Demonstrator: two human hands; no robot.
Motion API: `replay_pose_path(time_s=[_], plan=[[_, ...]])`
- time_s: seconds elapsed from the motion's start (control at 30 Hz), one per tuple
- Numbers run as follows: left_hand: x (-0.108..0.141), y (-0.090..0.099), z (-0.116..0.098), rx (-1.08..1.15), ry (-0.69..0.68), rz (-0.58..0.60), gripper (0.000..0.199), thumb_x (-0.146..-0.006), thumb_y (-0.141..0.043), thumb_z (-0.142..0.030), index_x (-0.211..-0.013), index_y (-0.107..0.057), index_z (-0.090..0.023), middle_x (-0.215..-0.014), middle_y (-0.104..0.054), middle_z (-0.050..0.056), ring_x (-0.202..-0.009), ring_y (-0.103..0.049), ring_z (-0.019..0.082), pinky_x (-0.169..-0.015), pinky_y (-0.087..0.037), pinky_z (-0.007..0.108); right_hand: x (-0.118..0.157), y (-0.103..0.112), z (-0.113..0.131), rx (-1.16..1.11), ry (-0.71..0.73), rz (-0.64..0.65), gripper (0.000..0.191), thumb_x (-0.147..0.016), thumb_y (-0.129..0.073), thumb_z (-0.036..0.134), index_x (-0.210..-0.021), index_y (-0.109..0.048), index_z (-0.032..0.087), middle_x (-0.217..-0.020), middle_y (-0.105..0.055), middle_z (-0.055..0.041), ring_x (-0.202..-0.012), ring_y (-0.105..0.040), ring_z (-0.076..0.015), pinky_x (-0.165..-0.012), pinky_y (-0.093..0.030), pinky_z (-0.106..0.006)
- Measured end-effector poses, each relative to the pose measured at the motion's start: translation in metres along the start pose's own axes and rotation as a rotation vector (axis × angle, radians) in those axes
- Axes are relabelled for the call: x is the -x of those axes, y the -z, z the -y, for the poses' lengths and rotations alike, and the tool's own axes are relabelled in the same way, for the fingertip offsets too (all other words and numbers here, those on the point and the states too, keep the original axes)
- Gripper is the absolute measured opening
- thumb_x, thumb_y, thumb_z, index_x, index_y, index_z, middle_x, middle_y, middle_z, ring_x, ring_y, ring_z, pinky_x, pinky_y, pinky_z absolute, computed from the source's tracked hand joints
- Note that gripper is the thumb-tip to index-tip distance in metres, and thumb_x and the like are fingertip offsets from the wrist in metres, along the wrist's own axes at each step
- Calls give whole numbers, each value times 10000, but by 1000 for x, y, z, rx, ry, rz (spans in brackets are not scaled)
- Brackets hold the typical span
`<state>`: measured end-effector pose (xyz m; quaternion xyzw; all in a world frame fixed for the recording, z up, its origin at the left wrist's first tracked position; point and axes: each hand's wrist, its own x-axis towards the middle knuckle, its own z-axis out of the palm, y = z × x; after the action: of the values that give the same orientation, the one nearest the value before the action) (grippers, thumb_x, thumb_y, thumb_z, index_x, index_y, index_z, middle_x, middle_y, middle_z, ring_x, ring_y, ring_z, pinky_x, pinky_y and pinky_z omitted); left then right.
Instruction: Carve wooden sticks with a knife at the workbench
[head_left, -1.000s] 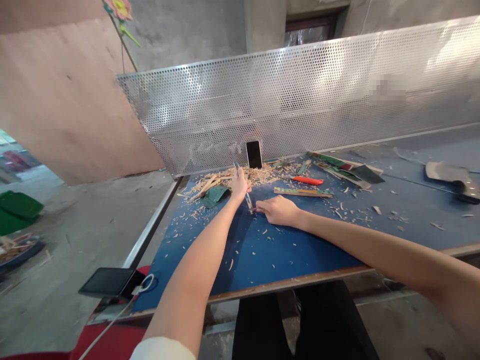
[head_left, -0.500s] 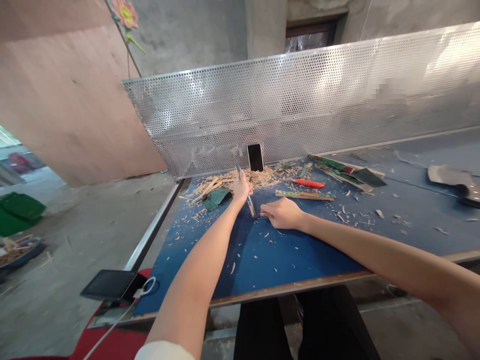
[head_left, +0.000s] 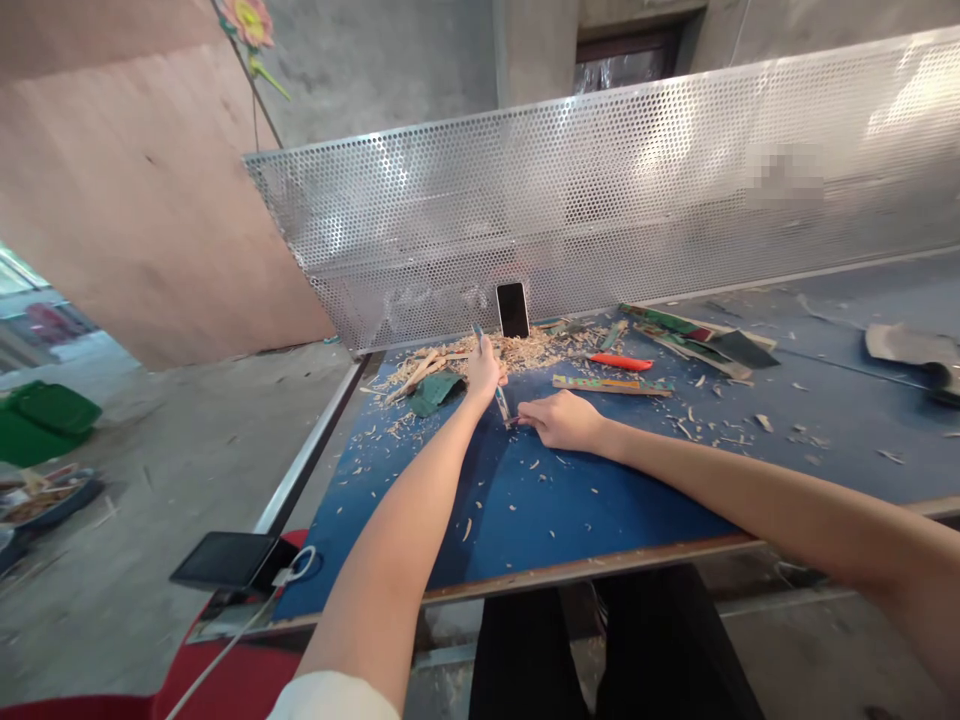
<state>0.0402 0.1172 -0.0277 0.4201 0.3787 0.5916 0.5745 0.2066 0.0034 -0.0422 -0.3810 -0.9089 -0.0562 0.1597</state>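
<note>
My left hand (head_left: pixel 484 374) is clamping a stick (head_left: pixel 502 402); my right hand (head_left: pixel 564 420) is pinching a thin piece (head_left: pixel 513 422) at its near end; this is calling for steady pressure

**Both arms out, hands curled near each other**

Left hand (head_left: pixel 486 372) in a fist, thumb side up; left forearm (head_left: pixel 416 505) slants up and inward, bare below a pale sleeve. Right hand (head_left: pixel 564 420) curled, fingers pinched, pointing left; right forearm (head_left: pixel 712 475) bare, comes in low from the right.
</note>
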Motion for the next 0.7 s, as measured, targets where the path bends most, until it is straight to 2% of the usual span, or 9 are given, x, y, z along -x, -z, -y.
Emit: replay_pose_path(time_s=[0.27,0.5,0.7], plan=[[5,3,-2,9,-10,-29,566,-965,-515,-816,-910,-415,-262,-558,-254,-103,-406,-233,78,-408,-181,238,-1,7,4,13,11,42,239,-1087,-471,256,-1006,-693,219,-929,-806,-59,-769,-699,-190,-615,-253,-306],[2,9,5,-8,-6,-114,595,-957,-479,-846,-881,-371,-266,-548,-238,-118,-394,-229,76,-415,-196,231,-2,13,9,51,-53,78,258,-1092,-472,302,-1035,-713,230,-864,-797,-72,-740,-696,-211,-631,-282,-307],[2,13,7,-19,-14,-157,594,-974,-454,-837,-859,-325,-269,-556,-197,-124,-385,-214,74,-408,-205,215,0,10,8,23,-41,56,272,-1092,-453,297,-1004,-702,231,-916,-804,-68,-756,-695,-207,-636,-308,-305]])
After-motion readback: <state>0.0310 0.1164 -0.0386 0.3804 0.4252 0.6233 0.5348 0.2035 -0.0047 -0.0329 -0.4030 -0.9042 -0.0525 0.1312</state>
